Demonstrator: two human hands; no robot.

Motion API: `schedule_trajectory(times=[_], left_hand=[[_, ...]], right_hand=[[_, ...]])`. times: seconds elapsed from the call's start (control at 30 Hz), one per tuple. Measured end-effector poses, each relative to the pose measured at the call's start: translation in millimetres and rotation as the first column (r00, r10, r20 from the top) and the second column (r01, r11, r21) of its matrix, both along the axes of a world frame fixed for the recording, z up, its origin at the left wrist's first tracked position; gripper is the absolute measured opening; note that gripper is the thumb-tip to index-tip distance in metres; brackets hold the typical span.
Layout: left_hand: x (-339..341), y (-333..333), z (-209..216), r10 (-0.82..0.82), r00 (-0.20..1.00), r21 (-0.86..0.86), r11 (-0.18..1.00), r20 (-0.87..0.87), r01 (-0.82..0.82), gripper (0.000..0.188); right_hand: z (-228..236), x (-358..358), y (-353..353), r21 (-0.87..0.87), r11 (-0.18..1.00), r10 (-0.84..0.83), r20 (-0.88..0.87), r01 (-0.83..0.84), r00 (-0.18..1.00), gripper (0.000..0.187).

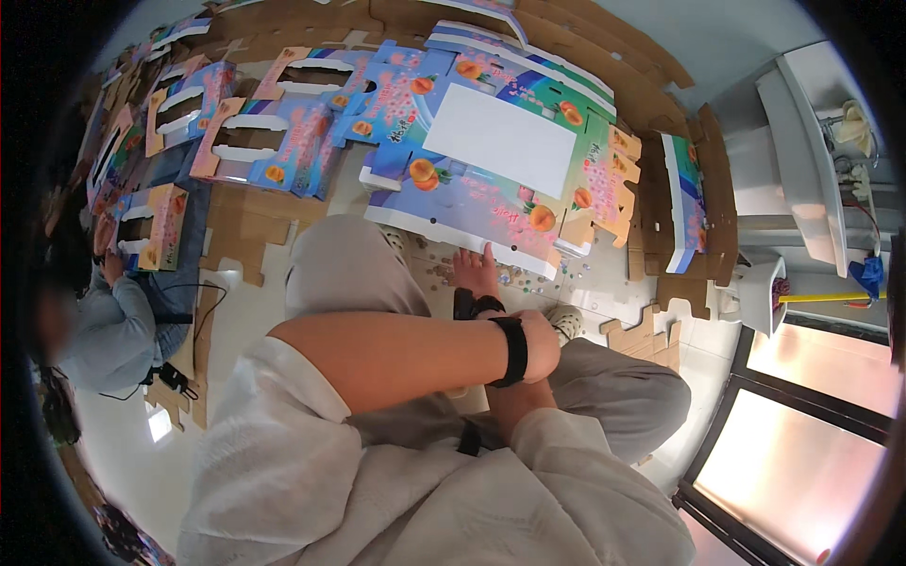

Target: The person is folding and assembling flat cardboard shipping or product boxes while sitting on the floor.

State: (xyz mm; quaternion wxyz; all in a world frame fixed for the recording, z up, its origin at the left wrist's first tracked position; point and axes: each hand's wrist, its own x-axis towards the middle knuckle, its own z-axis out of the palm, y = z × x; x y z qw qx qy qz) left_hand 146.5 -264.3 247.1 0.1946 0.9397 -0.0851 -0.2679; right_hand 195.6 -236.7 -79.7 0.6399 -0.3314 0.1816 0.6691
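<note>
My left forearm crosses over the right one, a black band round its wrist. My left hand rests bent against my right forearm; its fingers are hidden. Beyond it my right hand, also banded in black at the wrist, reaches toward the near edge of a flattened fruit carton. Its fingers are apart, with nothing seen in them. The carton is blue, purple and green, with printed peaches and a white rectangle in the middle. Small shiny round bits lie scattered on the floor around my hand.
Folded fruit boxes with handle openings stand at the left. A co-worker there has hands on another box. Brown cardboard lies under the boxes; a cut piece lies right of my knee. White shelving stands far right.
</note>
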Motion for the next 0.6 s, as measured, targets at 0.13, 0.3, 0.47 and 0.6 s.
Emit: schedule_trajectory(times=[0.13,0.3,0.47,0.6], left_hand=[[-8.8,4.2,7.1,0.1,0.993,-0.072,0.993,0.058,-0.096,0.019],[-12.7,12.0,14.8,0.175,0.978,-0.07,0.983,0.11,-0.168,0.018],[-13.1,7.0,13.4,0.154,0.977,-0.047,0.988,0.151,-0.149,0.018],[-17.8,4.1,4.1,0.175,0.968,-0.002,0.984,0.178,-0.177,0.016]], right_hand=[[9.4,1.7,18.8,0.078,0.948,-0.302,-0.08,0.308,0.95,0.05],[41.7,17.3,40.0,0.002,0.992,-0.127,0.127,0.128,0.984,0.043],[82.3,4.3,52.8,-0.002,0.962,-0.237,0.484,0.272,0.842,0.043],[101.8,-14.8,49.8,0.052,0.947,-0.276,0.642,0.318,0.716,0.04]])
